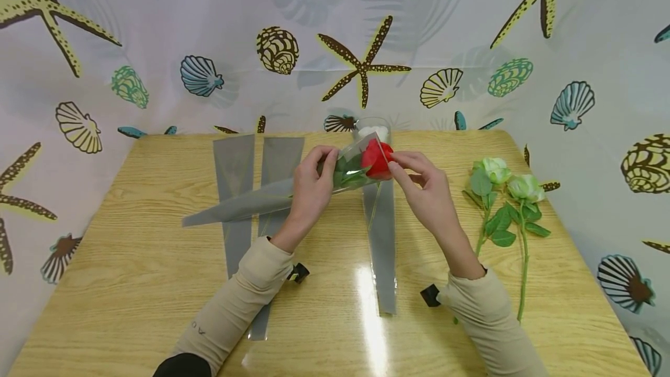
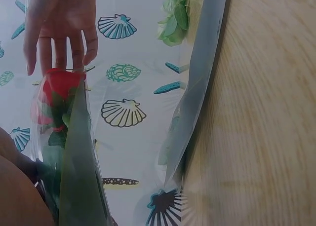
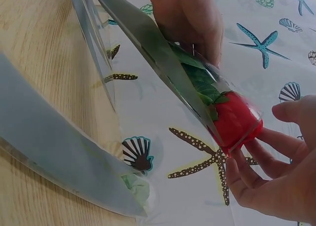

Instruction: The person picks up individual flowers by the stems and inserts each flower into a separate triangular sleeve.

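My left hand [image 1: 314,182] grips a flower sleeve [image 1: 235,208], clear on one face and grey on the other, around its upper part. Inside it lies a red artificial rose [image 1: 377,159] with green leaves, its bloom at the sleeve's wide mouth. The sleeve's narrow end points left, above the table. My right hand [image 1: 431,191] is at the mouth, fingertips touching the bloom and sleeve edge. In the right wrist view, its fingers [image 3: 266,157] reach under the rose's head [image 3: 237,120], with the thumb held apart. The stem is mostly hidden by my left hand and the grey face.
Two flat grey sleeves [image 1: 235,173] lie on the wooden table [image 1: 157,249] at left. Another sleeve [image 1: 384,249] in the middle has a pale bloom [image 3: 136,186] at its far end. Two pale green roses [image 1: 525,188] lie at right. A shell-patterned cloth [image 1: 314,4] hangs behind.
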Tool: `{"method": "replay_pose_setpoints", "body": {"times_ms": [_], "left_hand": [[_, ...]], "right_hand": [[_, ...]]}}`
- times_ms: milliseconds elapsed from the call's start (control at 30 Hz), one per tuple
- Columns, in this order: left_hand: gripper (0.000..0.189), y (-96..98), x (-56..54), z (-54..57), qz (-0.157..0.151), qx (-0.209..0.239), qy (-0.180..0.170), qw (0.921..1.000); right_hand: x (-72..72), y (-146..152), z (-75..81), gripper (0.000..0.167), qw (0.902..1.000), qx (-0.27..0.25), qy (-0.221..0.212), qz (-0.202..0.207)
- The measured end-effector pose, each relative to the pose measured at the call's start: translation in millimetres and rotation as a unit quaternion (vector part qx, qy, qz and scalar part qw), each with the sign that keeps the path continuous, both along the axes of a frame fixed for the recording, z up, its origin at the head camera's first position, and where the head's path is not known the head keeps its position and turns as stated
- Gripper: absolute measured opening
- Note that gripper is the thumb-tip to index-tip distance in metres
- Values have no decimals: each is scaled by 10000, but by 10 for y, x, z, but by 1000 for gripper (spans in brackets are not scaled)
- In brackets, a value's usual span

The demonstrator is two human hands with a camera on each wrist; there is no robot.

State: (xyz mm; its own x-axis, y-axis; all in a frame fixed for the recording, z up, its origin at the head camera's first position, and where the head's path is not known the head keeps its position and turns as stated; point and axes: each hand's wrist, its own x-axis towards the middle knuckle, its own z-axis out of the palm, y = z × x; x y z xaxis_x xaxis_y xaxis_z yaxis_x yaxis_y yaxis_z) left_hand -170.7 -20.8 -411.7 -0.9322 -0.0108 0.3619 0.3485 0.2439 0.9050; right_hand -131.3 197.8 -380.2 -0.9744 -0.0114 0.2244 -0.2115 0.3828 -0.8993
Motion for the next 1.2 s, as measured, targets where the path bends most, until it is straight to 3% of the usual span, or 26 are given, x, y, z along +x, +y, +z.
{"method": "replay_pose_setpoints", "body": {"times_ms": [433, 1200], "left_hand": [[25, 26, 5, -32, -81, -107, -49, 9999], [24, 53, 14, -80, -126, -377, -111, 9991]], "right_hand": [[10, -35, -9, 36, 9990, 119, -379, 207], [-101, 58, -117, 44, 9886, -295, -1207, 847]]}}
